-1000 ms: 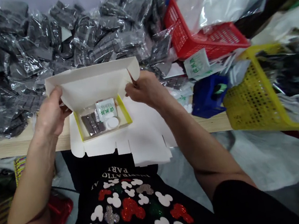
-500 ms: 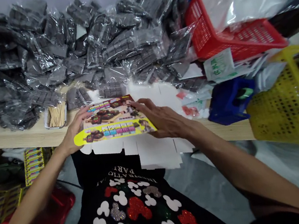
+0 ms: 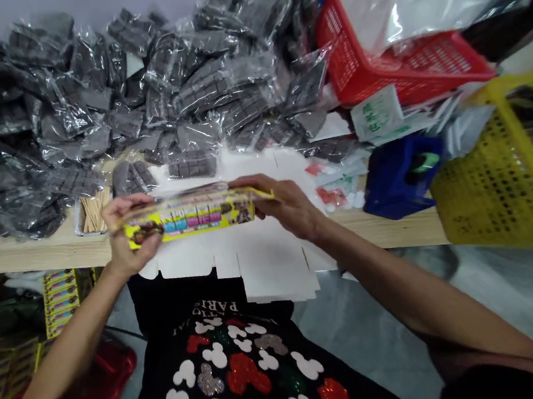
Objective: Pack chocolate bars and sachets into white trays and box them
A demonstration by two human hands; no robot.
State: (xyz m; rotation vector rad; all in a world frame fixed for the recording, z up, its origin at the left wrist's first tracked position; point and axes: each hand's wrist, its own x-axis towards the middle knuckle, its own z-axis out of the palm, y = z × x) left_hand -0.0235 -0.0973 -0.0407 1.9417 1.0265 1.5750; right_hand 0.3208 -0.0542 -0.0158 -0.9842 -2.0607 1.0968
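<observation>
A printed yellow cardboard box (image 3: 193,219) is held between my two hands, its long yellow side with pictures and lettering facing me. My left hand (image 3: 131,233) grips its left end, thumb on the near side and fingers behind. At the other end, my right hand (image 3: 283,205) holds the box, its fingers partly hidden behind a yellow flap. Below the box, flat white cardboard blanks (image 3: 272,266) lie on the wooden table (image 3: 47,251) and stick out past its front edge.
Many clear bags of grey blocks (image 3: 223,85) pile up behind. Left stands a small tray of wooden sticks (image 3: 94,213). On the right are a red basket (image 3: 348,45), a blue tape dispenser (image 3: 390,183) and a yellow basket (image 3: 491,184). Finished-looking printed boxes (image 3: 61,292) sit lower left.
The box has tilted so that its long side faces me and its broad printed face no longer shows. My left thumb has come round to the near side.
</observation>
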